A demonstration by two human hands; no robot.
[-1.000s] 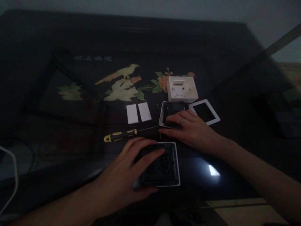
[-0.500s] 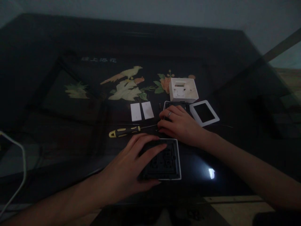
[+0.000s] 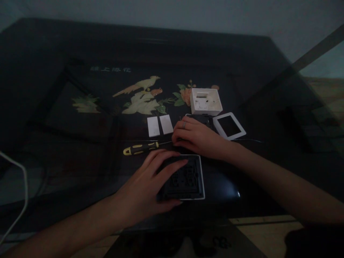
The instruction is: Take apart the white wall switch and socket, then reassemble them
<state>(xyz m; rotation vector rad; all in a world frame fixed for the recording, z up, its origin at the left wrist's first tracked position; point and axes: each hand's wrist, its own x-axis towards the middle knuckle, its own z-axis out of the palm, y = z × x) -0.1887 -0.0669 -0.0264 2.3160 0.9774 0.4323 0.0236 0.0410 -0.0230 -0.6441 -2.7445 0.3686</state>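
My left hand is wrapped round a square wall switch, its black inner side up inside a thin white edge. The fingers grip its far and near edges, and the palm hides its left part. My right hand rests on the table beyond it, fingers bent and pressed together. Whatever its fingertips hold is hidden. They sit by the shaft tip of a black and yellow screwdriver, which lies with its handle to the left. Partly under that hand is another black switch part.
Two white switch plates lie side by side beyond the screwdriver. A white open mounting box stands at the back right, with a white square frame in front of it. A white cable hangs at the left. The dark glossy table bears a bird-and-flower picture.
My right hand has slid slightly left along the table, its fingertips closer to the white plates. My left hand keeps its hold on the switch. The whole view has shifted a little.
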